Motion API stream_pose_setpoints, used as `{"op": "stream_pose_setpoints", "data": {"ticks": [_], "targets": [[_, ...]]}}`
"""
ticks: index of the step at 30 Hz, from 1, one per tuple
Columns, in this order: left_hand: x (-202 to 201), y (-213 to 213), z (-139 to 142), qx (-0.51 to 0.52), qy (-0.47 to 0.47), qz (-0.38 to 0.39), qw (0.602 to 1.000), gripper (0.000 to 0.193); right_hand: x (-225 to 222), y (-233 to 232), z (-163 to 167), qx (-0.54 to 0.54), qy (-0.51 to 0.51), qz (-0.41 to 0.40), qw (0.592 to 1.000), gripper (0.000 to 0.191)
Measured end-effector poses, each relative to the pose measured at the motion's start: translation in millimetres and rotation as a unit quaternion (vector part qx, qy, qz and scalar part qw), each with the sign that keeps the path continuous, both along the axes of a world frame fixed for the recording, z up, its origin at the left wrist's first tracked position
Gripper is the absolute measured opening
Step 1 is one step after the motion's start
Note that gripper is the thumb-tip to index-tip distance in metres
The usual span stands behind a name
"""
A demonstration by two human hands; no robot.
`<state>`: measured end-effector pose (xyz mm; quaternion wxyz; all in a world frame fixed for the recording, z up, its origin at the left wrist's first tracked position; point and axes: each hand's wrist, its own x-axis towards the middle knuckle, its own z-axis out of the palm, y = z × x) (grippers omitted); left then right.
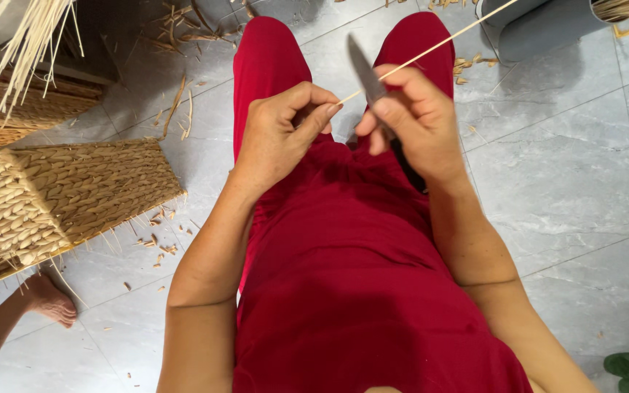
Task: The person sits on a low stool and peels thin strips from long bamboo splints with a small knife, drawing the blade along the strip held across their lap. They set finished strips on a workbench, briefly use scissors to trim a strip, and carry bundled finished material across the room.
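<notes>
My left hand (283, 133) pinches the near end of a thin pale reed strand (431, 49) that runs up and to the right out of the frame's top. My right hand (410, 116) grips a small knife (365, 69), its grey blade pointing up and resting against the strand just beyond my left fingertips. Both hands hover over my lap, which is covered in red cloth (343, 255).
A woven straw basket (60, 200) lies on the grey tiled floor at the left, more woven pieces (16, 109) behind it. Another person's bare foot (46, 300) is at lower left. Straw scraps (161, 244) litter the floor. A grey container (540, 25) stands top right.
</notes>
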<state>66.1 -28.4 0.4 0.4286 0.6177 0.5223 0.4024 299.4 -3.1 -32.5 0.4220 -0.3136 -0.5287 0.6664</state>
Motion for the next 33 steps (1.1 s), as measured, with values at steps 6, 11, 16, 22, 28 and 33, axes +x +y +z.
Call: {"op": "stream_pose_setpoints", "data": {"ticks": [6, 11, 16, 22, 28, 33], "targets": [[-15.3, -7.3, -1.4, -0.007, -0.044, -0.006, 0.999, 0.008, 42.3, 21.3, 5.8, 0.043, 0.007, -0.112, 0.993, 0.023], [-2.8, -3.9, 0.4, -0.026, 0.006, 0.016, 1.000, 0.009, 23.5, 12.3, 7.7, 0.037, 0.010, -0.072, 0.997, 0.031], [4.2, 0.6, 6.6, -0.038, -0.041, -0.025, 0.998, 0.013, 2.3, 0.8, 8.4, 0.015, 0.017, 0.002, 1.000, 0.030], [-2.4, -1.8, 4.6, -0.023, -0.026, -0.008, 0.999, 0.005, 15.8, 7.0, 18.5, 0.007, 0.003, -0.028, 1.000, 0.030], [7.4, -0.8, 1.2, 0.046, 0.022, 0.024, 0.998, 0.004, -13.7, -9.3, 11.6, -0.011, 0.002, 0.038, 0.999, 0.028], [3.2, -0.8, 4.7, 0.048, 0.013, 0.022, 0.999, 0.005, -11.3, -4.0, 11.0, 0.002, 0.017, 0.032, 0.999, 0.025]]}}
